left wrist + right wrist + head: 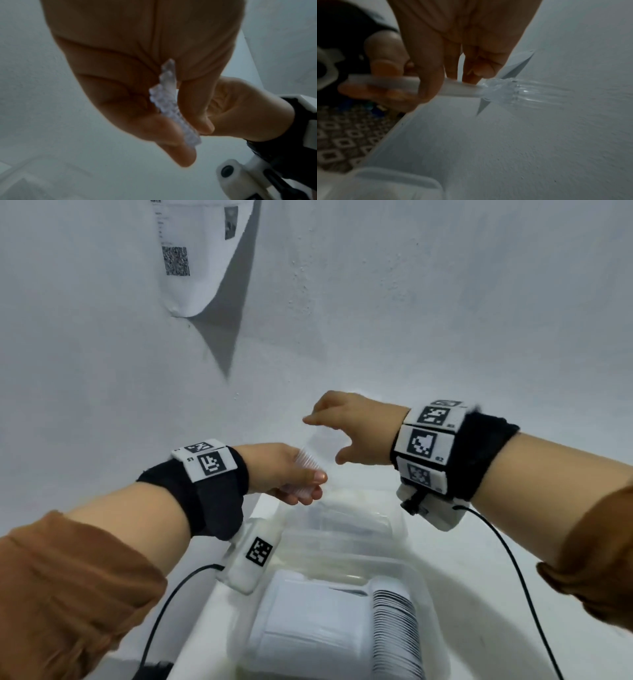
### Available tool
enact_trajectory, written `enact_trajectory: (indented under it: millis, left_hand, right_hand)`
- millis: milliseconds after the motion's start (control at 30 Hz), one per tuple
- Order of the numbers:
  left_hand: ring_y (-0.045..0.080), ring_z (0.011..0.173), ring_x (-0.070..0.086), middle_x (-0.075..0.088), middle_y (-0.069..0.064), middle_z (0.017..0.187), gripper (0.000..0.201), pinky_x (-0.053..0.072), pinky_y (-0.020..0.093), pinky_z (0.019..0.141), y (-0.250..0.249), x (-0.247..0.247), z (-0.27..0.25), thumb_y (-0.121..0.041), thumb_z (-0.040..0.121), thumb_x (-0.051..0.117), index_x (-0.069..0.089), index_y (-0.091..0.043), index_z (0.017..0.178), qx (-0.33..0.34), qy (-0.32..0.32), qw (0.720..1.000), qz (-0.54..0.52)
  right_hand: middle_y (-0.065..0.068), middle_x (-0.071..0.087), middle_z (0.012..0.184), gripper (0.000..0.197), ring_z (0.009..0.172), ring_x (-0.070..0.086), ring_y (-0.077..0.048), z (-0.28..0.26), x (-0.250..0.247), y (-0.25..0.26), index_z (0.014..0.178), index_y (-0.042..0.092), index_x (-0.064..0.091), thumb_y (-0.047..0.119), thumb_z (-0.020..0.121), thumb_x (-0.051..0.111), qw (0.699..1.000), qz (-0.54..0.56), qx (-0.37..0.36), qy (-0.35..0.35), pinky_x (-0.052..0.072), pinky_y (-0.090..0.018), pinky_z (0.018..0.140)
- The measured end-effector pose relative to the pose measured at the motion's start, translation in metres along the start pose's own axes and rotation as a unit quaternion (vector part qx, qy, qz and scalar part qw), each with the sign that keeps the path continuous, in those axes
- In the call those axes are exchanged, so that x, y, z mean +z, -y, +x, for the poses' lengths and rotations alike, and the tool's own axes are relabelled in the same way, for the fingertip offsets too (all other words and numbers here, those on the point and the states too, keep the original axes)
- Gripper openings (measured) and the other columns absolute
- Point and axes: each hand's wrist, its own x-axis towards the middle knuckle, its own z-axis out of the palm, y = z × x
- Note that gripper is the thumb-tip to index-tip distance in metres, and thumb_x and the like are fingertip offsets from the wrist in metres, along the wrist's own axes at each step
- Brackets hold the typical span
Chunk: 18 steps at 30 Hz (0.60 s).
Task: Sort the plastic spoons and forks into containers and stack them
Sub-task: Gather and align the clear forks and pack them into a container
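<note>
Left hand [287,470] grips clear plastic forks [505,90], nested; right hand [349,429] pinches them.

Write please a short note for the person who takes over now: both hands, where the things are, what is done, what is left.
Left hand: grips a stack of clear forks by the handles, above the containers.
Right hand: fingers pinch the handle of one clear fork, held at the stack.
Containers: clear plastic, on the white table below the hands. The near one holds a row of stacked cutlery; its type is too blurred to tell.
Done: some cutlery is already in a container.
Left: put down the held forks, sort any remaining pieces, stack the containers.
</note>
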Motion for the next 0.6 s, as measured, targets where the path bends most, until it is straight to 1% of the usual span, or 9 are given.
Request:
enact_trajectory:
  millis: [67,100,167,267,333,433,500,567,600]
  left_hand:
    - [0.0,0.055,0.061,0.065,-0.011,0.061,0.01,0.046,0.012,0.052,0.004,-0.003,0.0,-0.02,0.092,0.054,0.056,-0.015,0.084,-0.003,0.017,1.0,0.012]
    - [0.0,0.055,0.06,0.065,-0.011,0.061,0.009,0.046,0.012,0.052,0.007,-0.005,0.0,-0.019,0.093,0.054,0.056,-0.016,0.085,-0.004,0.023,1.0,0.018]
    - [0.0,0.056,0.061,0.065,-0.011,0.061,0.007,0.046,0.012,0.053,0.012,-0.01,0.002,-0.019,0.093,0.055,0.056,-0.016,0.087,-0.006,0.032,0.999,0.029]
    - [0.0,0.057,0.061,0.066,-0.011,0.063,0.006,0.048,0.011,0.055,0.019,-0.013,0.004,-0.02,0.091,0.058,0.058,-0.017,0.087,-0.013,0.045,0.997,0.055]
    - [0.0,0.057,0.061,0.066,-0.01,0.064,0.006,0.049,0.011,0.056,0.022,-0.014,0.006,-0.02,0.09,0.06,0.059,-0.017,0.085,-0.02,0.055,0.996,0.071]
    - [0.001,0.059,0.06,0.066,-0.009,0.067,0.004,0.048,0.011,0.057,0.028,-0.017,0.01,-0.018,0.089,0.062,0.061,-0.017,0.085,-0.026,0.054,0.995,0.081]
    - [0.0,0.061,0.061,0.068,-0.008,0.073,0.002,0.048,0.012,0.058,0.032,-0.021,0.012,-0.016,0.088,0.063,0.061,-0.016,0.09,-0.023,0.046,0.995,0.081]
    - [-0.002,0.061,0.061,0.069,-0.007,0.079,0.012,0.049,0.012,0.058,0.038,-0.026,0.015,-0.016,0.087,0.064,0.06,-0.014,0.098,-0.019,0.035,0.997,0.07]
    - [-0.002,0.061,0.061,0.068,-0.007,0.081,0.019,0.049,0.012,0.058,0.041,-0.028,0.017,-0.021,0.086,0.067,0.06,-0.014,0.102,-0.017,0.028,0.998,0.054]
  right_hand:
    - [0.0,0.029,0.146,0.069,0.131,0.031,-0.019,0.009,0.006,0.009,0.146,0.024,0.027,0.021,0.087,0.063,0.995,-0.082,-0.015,0.053,0.032,-0.029,0.105]
    - [0.0,0.032,0.144,0.066,0.13,0.031,-0.021,0.013,0.009,0.013,0.145,0.024,0.028,0.022,0.088,0.062,0.991,-0.112,-0.021,0.074,0.033,-0.031,0.105]
    - [0.0,0.039,0.138,0.058,0.127,0.035,-0.022,0.02,0.014,0.019,0.14,0.022,0.035,0.023,0.089,0.06,0.985,-0.138,-0.027,0.1,0.036,-0.035,0.103]
    - [0.0,0.044,0.13,0.051,0.117,0.048,-0.021,0.025,0.021,0.024,0.134,0.019,0.04,0.016,0.087,0.059,0.984,-0.116,-0.001,0.134,0.045,-0.038,0.094]
    - [-0.001,0.047,0.127,0.051,0.111,0.052,-0.022,0.029,0.027,0.025,0.132,0.018,0.04,0.015,0.086,0.06,0.982,-0.108,0.013,0.156,0.048,-0.036,0.088]
    - [-0.001,0.051,0.122,0.05,0.106,0.053,-0.021,0.032,0.038,0.023,0.131,0.018,0.04,0.016,0.085,0.06,0.979,-0.084,0.031,0.182,0.043,-0.031,0.077]
    - [0.0,0.052,0.111,0.049,0.096,0.051,-0.02,0.033,0.044,0.02,0.13,0.017,0.041,0.017,0.085,0.06,0.977,-0.061,0.048,0.198,0.038,-0.028,0.071]
    - [0.002,0.049,0.1,0.046,0.086,0.046,-0.018,0.032,0.048,0.017,0.127,0.016,0.043,0.018,0.085,0.061,0.978,-0.03,0.069,0.193,0.035,-0.025,0.062]
    - [0.001,0.049,0.1,0.046,0.084,0.045,-0.017,0.032,0.05,0.016,0.127,0.016,0.043,0.019,0.085,0.061,0.979,-0.016,0.078,0.187,0.033,-0.025,0.058]
